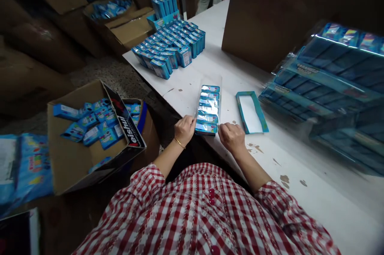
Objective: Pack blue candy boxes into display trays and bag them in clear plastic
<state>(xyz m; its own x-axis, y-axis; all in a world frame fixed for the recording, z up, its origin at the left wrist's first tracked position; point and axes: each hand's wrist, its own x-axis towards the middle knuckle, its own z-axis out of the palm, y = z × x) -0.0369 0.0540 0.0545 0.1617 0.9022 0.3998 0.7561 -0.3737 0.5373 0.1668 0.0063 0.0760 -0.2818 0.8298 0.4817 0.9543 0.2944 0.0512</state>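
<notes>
Now — blue box row (207, 109) | clear-wrapped | both hands (184, 129) pinching near end

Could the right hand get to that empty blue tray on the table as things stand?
Probably yes. The right hand rests at the near end of the clear-wrapped row of boxes, and the empty blue tray lies just beside it on the table, with only bare tabletop between them.

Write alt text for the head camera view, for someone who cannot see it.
Two hands, left hand and right hand, grip the near end of a clear-wrapped row of small blue boxes on a white table. An empty blue tray lies beside it.
</notes>
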